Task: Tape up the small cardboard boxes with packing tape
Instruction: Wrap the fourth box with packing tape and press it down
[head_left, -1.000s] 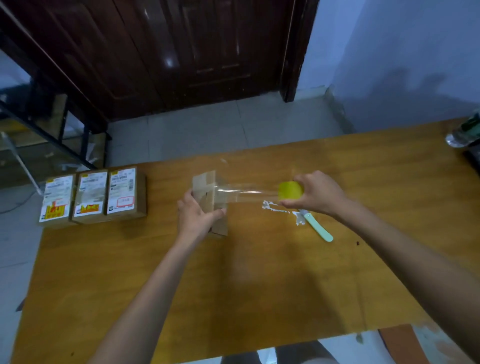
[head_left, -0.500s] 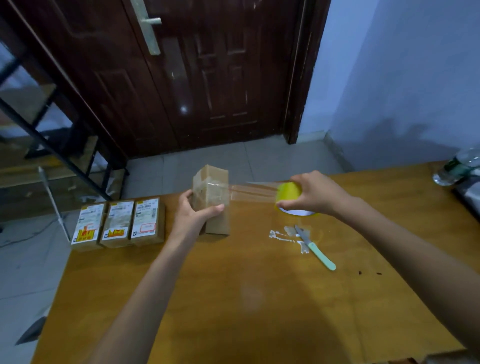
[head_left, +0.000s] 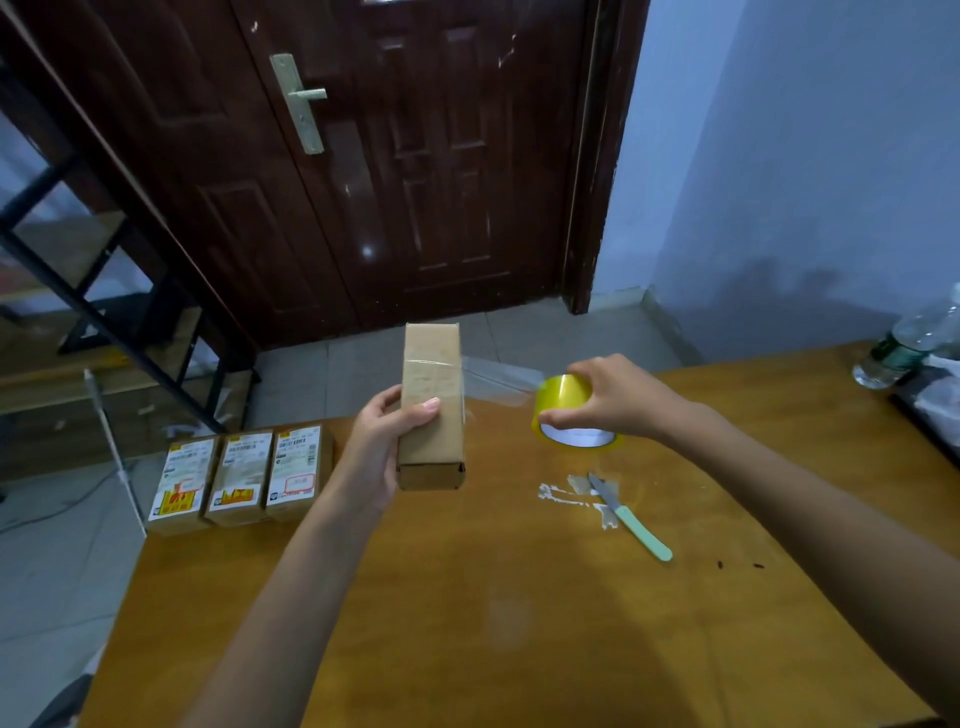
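Both hands occupied: left hand grips cardboard box, right hand holds tape roll (strip taut); slack risks wrinkled tape.

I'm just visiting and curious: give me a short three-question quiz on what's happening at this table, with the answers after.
1. True or false: the left hand holds the cardboard box up off the table.
2. What joins the box to the tape roll in the right hand? A) a string B) a stretched strip of clear tape C) nothing
3. Fill in: ___ labelled boxes lie side by side at the table's left edge.

Key: 1 true. 2 B. 3 three.
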